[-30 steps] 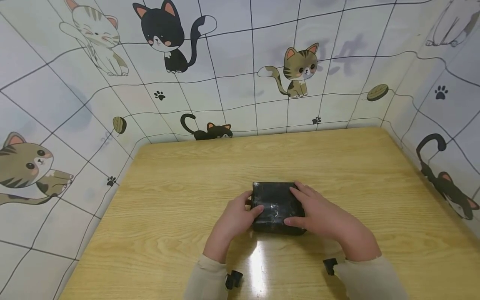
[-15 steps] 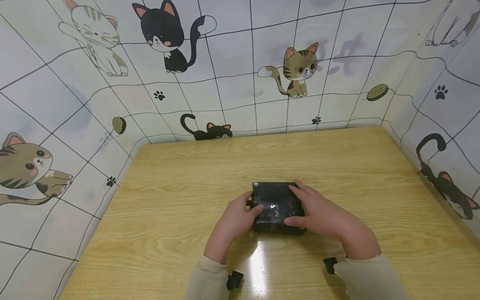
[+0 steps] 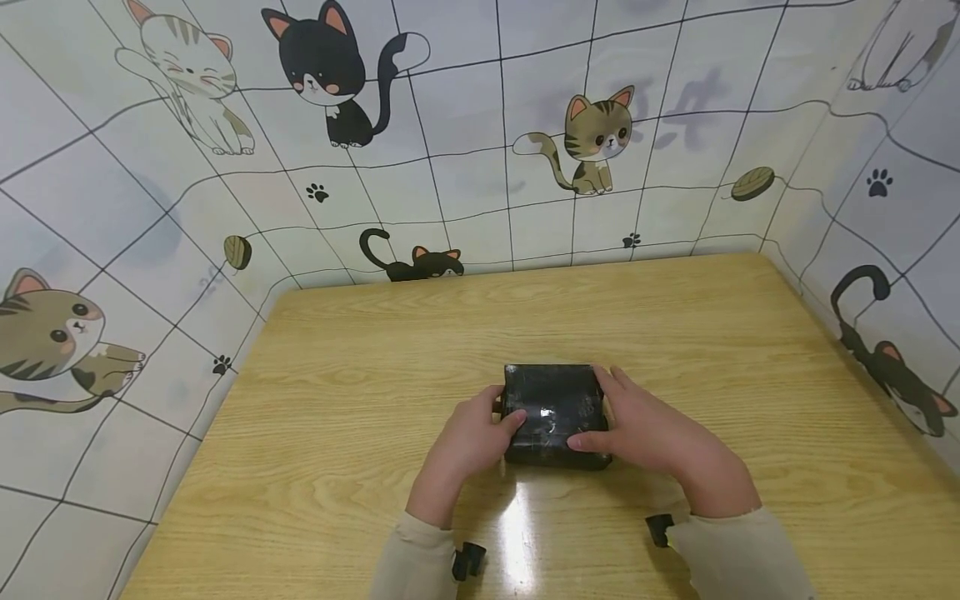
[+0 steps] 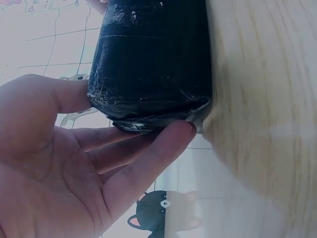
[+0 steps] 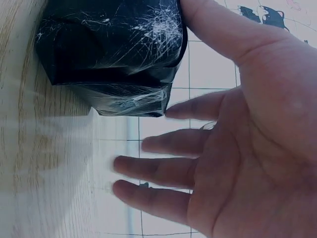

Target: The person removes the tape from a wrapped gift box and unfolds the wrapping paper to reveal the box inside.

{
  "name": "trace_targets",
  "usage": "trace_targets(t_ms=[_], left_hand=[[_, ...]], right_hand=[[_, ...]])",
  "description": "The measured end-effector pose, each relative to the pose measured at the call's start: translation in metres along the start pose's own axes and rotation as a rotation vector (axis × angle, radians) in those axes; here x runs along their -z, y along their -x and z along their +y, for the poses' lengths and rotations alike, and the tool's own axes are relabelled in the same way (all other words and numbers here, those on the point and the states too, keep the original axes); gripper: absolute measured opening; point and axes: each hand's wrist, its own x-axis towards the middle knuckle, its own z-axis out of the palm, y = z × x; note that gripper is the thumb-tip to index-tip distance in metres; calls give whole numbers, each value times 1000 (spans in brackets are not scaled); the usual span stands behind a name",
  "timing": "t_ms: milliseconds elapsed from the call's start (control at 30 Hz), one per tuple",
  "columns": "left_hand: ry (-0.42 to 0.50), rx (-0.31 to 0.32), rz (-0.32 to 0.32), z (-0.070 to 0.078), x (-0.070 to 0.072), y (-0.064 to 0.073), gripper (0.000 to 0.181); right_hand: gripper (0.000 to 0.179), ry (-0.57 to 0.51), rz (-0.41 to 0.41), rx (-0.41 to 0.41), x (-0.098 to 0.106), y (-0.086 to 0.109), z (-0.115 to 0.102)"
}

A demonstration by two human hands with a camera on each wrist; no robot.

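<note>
A black package [image 3: 553, 408] wrapped in shiny, scuffed plastic lies on the wooden table between both hands. My left hand [image 3: 474, 437] holds its left side, thumb on the top face. In the left wrist view, the left hand's fingers [image 4: 143, 168] bend along the package's folded end. My right hand [image 3: 645, 425] is at the opposite side, its thumb laid on the top near the front. Seen from the right wrist, the index fingertip is right at the package's edge, while the other fingers [image 5: 158, 171] extend straight beside it, apart from the plastic.
The wooden table [image 3: 360, 350] has a light grain and a bright reflection in front of the package. Grid-lined wall covering [image 3: 472, 192] printed with cartoon cats rises behind and on both sides. Small black clips [image 3: 468, 561] stick out at the sleeve cuffs.
The right fingers have slid from the top of the package to its right edge. The left hand keeps its place, and the package stays where it was.
</note>
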Motion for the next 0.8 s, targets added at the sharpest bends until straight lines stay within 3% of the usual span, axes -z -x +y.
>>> trace_targets(t_ms=[233,400,500,600,700,800], left_hand=[[-165,-36,49,4,3,7,54],[-350,-74,61,13,5,19,38],[-435,-118,17,20,4,27,47],[-481,-208,-64,27,-2,32,45],[-501,-319,-153,33,-8,33,31],[-480,-380,-196,35,-8,31,22]], right_hand=[[109,-13,-45,-62,3,0,2],[88,-58,-5,-95,8,-8,-1],[77,-38,85,-67,8,-14,-4],[72,-19,160,-14,2,-19,-7],[79,-37,135,24,-6,-20,-11],[86,-43,89,37,-11,-18,-14]])
